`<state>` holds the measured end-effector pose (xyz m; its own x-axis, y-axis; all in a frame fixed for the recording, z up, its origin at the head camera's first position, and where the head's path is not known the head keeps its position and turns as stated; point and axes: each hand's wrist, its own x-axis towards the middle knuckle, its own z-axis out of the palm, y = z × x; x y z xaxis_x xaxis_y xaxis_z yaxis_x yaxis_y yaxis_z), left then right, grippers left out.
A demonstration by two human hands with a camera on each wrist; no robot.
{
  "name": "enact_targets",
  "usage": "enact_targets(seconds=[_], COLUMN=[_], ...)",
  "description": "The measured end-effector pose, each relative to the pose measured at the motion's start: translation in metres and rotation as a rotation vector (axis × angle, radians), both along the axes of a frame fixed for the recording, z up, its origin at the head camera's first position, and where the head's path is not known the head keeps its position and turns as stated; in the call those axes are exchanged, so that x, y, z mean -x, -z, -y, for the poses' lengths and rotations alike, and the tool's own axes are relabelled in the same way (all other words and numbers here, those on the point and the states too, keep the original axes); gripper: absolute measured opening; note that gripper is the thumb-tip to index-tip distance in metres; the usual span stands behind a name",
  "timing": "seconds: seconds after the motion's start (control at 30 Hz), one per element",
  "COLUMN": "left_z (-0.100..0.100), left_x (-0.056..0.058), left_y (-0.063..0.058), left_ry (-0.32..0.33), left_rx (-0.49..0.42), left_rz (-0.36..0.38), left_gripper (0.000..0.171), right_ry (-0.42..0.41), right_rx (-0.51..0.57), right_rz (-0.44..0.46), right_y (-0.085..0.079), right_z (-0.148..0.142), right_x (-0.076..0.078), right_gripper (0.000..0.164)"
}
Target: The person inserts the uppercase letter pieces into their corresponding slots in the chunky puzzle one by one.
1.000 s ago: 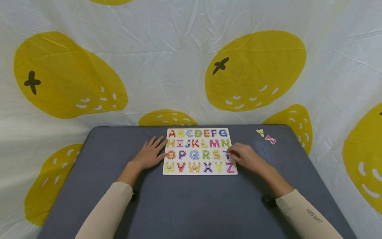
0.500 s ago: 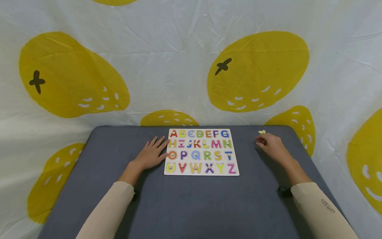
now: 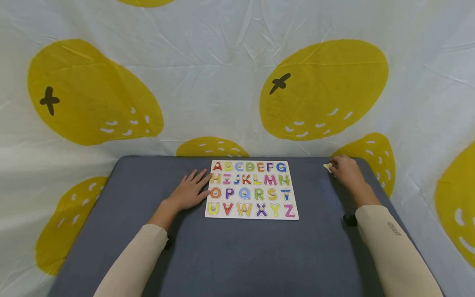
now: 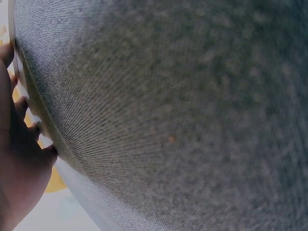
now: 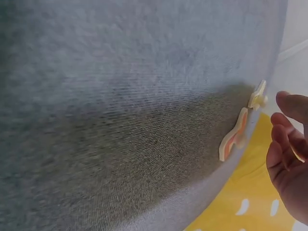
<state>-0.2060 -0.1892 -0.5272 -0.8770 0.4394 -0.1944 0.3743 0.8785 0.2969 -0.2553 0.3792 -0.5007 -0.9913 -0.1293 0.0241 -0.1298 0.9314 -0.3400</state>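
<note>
My left hand [image 3: 187, 192] lies with fingers spread at the left edge of the white alphabet puzzle board [image 3: 252, 214], fingertips on its rim. In the left wrist view that hand [image 4: 21, 159] shows at the left edge. My right hand [image 3: 346, 171] is at the table's back right, its fingertips close by a yellow letter Y piece [image 3: 328, 167]. The right wrist view shows the right hand [image 5: 291, 159] with loosely bent fingers just off the knobbed Y piece [image 5: 258, 97]. A pink letter Z piece [image 5: 234, 137] lies beside it, hidden by the hand in the head view.
Knobbed letter pieces sit in the board's rows; the Y [image 3: 274, 210] and Z [image 3: 289, 210] places show no knobs. The grey table [image 3: 252, 260] ends at a white curtain [image 3: 208, 103] with yellow fruit prints.
My right hand has left the T on the board and moved right and back to the loose pieces. The left hand stays at the board's edge. The head view has shifted slightly.
</note>
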Motion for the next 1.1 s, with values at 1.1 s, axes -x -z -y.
enact_targets(seconds=[1.1], left_z=[0.0], left_x=[0.001], left_y=[0.0], left_ry=[0.001], left_rx=[0.016], left_rz=[0.018], left_gripper=[0.071], right_ry=[-0.124], right_rx=[0.058], right_rz=[-0.074], right_y=[-0.002], right_z=[0.032], right_x=[-0.026], right_gripper=[0.013])
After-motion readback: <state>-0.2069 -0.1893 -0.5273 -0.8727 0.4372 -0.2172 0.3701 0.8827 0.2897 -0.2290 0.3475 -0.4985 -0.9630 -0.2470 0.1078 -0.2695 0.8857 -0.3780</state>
